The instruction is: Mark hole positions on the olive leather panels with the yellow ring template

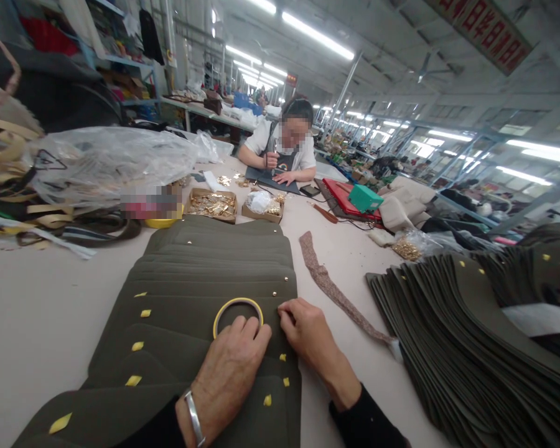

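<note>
Panels (214,267) of dark olive lie overlapped in a long row, under both hands. The work looks part done: yellow pieces (137,346) sit along both sides of the near panels, while the farther ones show small studs (274,294) and little yellow, so those seem left. The left hand (231,367), fingers curled, rests over the panels at the near rim of the tape (238,301); whether it grips, I cannot tell. At the panels' right edge the right hand (312,339) pinches thumb and forefinger together, on something too small to make out. Right of the panels lie a speckled strip (329,283) and a stack (443,336) with some yellow pieces too. Beyond the panels are boxed gold bits (212,204) and a co-worker (303,158).
</note>
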`<state>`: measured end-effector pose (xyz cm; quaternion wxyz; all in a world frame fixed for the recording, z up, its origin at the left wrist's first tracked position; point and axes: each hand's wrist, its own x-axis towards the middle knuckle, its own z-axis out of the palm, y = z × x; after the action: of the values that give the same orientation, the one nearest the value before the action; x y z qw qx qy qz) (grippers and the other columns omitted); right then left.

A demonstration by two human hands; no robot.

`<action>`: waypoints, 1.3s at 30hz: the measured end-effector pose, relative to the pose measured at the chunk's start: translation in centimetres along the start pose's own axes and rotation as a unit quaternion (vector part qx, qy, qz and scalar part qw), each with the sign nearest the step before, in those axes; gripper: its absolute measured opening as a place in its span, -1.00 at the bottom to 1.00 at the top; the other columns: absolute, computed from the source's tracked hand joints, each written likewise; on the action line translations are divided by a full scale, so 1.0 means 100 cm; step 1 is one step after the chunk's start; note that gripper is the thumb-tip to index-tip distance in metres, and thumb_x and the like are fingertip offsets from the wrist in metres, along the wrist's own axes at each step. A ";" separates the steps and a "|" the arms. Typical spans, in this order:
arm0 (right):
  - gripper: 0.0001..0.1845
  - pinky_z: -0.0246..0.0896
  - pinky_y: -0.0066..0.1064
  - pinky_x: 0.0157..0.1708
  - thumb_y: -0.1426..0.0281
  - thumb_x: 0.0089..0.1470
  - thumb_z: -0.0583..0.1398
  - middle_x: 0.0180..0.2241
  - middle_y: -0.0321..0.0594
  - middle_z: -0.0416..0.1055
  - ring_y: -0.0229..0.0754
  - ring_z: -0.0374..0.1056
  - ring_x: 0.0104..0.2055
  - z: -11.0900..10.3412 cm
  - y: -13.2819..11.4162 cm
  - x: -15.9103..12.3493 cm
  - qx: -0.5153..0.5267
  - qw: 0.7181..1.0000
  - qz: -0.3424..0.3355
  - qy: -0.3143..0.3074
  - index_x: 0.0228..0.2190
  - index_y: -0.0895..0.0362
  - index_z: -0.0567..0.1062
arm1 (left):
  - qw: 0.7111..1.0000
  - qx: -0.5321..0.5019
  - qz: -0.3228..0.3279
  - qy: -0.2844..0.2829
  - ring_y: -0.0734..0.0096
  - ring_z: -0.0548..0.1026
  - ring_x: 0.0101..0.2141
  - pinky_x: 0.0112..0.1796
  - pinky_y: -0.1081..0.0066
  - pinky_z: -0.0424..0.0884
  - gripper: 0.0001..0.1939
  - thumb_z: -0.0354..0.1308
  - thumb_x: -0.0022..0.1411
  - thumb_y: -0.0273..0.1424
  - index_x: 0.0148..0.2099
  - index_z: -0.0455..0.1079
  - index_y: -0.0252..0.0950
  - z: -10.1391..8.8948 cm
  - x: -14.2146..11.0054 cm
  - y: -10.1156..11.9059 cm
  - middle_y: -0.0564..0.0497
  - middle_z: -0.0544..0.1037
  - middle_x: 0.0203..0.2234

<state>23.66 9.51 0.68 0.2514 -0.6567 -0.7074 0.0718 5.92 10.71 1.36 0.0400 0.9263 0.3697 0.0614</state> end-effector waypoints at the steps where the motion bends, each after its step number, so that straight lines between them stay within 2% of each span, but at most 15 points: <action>1: -0.80 0.25 -0.41 -0.30 0.56 0.05 0.12 -0.43 -0.15 0.52 -0.16 0.43 -0.38 0.001 -0.003 0.004 -0.014 0.999 0.030 -0.013 -0.41 0.16 0.54 | 1.000 0.002 0.004 0.000 0.28 0.40 -0.31 -0.28 0.29 0.41 -0.77 -0.07 0.23 -0.65 -0.22 0.33 -0.26 0.000 0.000 0.000 0.00 0.44 -0.33; 4: -0.80 0.24 -0.41 -0.33 0.54 0.00 0.14 -0.44 -0.12 0.56 -0.13 0.46 -0.39 0.002 -0.011 0.017 -0.041 0.993 0.103 -0.041 -0.45 0.16 0.58 | 1.000 0.000 0.013 0.001 0.27 0.40 -0.36 -0.31 0.26 0.40 -0.76 -0.09 0.25 -0.63 -0.22 0.33 -0.25 -0.002 0.000 -0.001 0.00 0.44 -0.35; 6: -0.80 0.22 -0.42 -0.35 0.53 -0.04 0.14 -0.45 -0.11 0.58 -0.12 0.48 -0.39 -0.001 -0.015 0.022 -0.048 0.990 0.125 -0.043 -0.47 0.15 0.59 | 1.000 -0.012 0.018 0.005 0.26 0.42 -0.36 -0.32 0.25 0.41 -0.77 -0.09 0.25 -0.63 -0.23 0.32 -0.25 -0.004 -0.001 -0.002 0.01 0.43 -0.36; 11: -0.77 0.14 -0.48 -0.45 0.57 -0.08 0.13 -0.52 -0.18 0.56 -0.20 0.44 -0.47 -0.018 -0.023 0.003 -0.010 0.992 0.088 -0.090 -0.53 0.13 0.58 | 0.995 -0.094 0.029 0.025 0.38 0.46 -0.39 -0.37 0.41 0.41 -0.77 -0.12 0.30 -0.61 -0.23 0.30 -0.25 -0.005 -0.005 -0.009 0.04 0.44 -0.37; 14: -0.78 0.07 -0.49 -0.53 0.56 -0.07 0.14 -0.60 -0.22 0.50 -0.24 0.36 -0.55 -0.027 -0.024 -0.017 0.021 0.989 0.064 -0.134 -0.60 0.13 0.55 | 0.988 -0.126 0.059 0.064 0.40 0.49 -0.40 -0.39 0.46 0.42 -0.78 -0.12 0.32 -0.57 -0.21 0.33 -0.24 -0.002 -0.007 -0.013 0.04 0.47 -0.40; 16: -0.79 0.11 -0.50 -0.51 0.54 -0.03 0.15 -0.58 -0.24 0.50 -0.24 0.37 -0.53 -0.032 -0.023 -0.025 0.073 0.989 0.074 -0.106 -0.57 0.13 0.56 | 0.980 -0.143 0.086 0.106 0.41 0.52 -0.39 -0.36 0.48 0.44 -0.76 -0.12 0.34 -0.53 -0.12 0.35 -0.23 0.001 -0.008 -0.016 0.04 0.51 -0.41; 18: -0.80 0.18 -0.50 -0.46 0.50 0.03 0.14 -0.52 -0.25 0.52 -0.25 0.38 -0.48 -0.035 -0.023 -0.027 0.150 0.983 0.093 -0.045 -0.46 0.13 0.58 | 0.970 -0.166 0.109 0.143 0.45 0.55 -0.37 -0.32 0.51 0.47 -0.69 -0.15 0.37 -0.49 0.09 0.28 -0.23 0.002 -0.008 -0.019 0.03 0.56 -0.36; 20: -0.80 0.24 -0.50 -0.42 0.47 0.07 0.14 -0.47 -0.26 0.52 -0.26 0.39 -0.45 -0.037 -0.025 -0.025 0.214 0.974 0.077 -0.005 -0.37 0.13 0.59 | 0.961 -0.185 0.122 0.167 0.48 0.58 -0.30 -0.27 0.55 0.48 -0.57 -0.17 0.40 -0.46 0.28 0.06 -0.23 0.003 -0.007 -0.021 -0.01 0.60 -0.24; 22: -0.80 0.28 -0.47 -0.36 0.48 0.06 0.15 -0.41 -0.24 0.52 -0.25 0.39 -0.41 -0.037 -0.028 -0.023 0.241 0.970 0.020 0.008 -0.31 0.12 0.58 | 0.956 -0.193 0.121 0.183 0.48 0.59 -0.22 -0.23 0.57 0.48 -0.50 -0.17 0.42 -0.42 0.35 -0.11 -0.25 0.003 -0.006 -0.022 -0.04 0.59 -0.11; 25: -0.80 0.29 -0.44 -0.29 0.51 0.06 0.14 -0.37 -0.22 0.50 -0.24 0.38 -0.36 -0.035 -0.032 -0.020 0.226 0.972 -0.055 0.009 -0.28 0.12 0.55 | 0.954 -0.188 0.109 0.206 0.44 0.57 -0.14 -0.20 0.56 0.49 -0.51 -0.16 0.43 -0.36 0.33 -0.09 -0.28 0.004 -0.005 -0.021 -0.08 0.56 -0.04; 30: -0.82 0.26 -0.44 -0.29 0.52 0.12 0.10 -0.40 -0.20 0.47 -0.23 0.36 -0.34 -0.028 -0.032 -0.022 0.177 0.977 -0.114 0.015 -0.33 0.12 0.51 | 0.956 -0.184 0.113 0.200 0.43 0.59 -0.18 -0.23 0.56 0.50 -0.55 -0.16 0.42 -0.38 0.31 -0.06 -0.30 0.007 -0.005 -0.019 -0.09 0.58 -0.08; 36: -0.83 0.22 -0.46 -0.42 0.53 0.07 0.09 -0.53 -0.27 0.42 -0.26 0.31 -0.49 -0.016 -0.028 -0.025 0.124 0.983 -0.124 0.057 -0.43 0.10 0.47 | 0.949 -0.215 0.124 0.196 0.45 0.59 -0.19 -0.21 0.55 0.49 -0.61 -0.15 0.40 -0.42 0.24 0.03 -0.27 0.002 -0.006 -0.018 -0.04 0.60 -0.14; 39: -0.83 0.19 -0.45 -0.47 0.53 0.05 0.09 -0.57 -0.27 0.40 -0.25 0.30 -0.52 -0.013 -0.030 -0.027 0.091 0.983 -0.120 0.106 -0.48 0.10 0.45 | 0.957 -0.228 0.098 0.151 0.45 0.59 -0.33 -0.34 0.53 0.48 -0.77 -0.13 0.39 -0.44 0.03 0.24 -0.23 -0.002 -0.006 -0.018 0.04 0.60 -0.29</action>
<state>21.56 6.28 2.38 0.3905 -0.5450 -0.7411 0.0357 4.21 11.64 1.32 0.1879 0.9039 0.2553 0.2873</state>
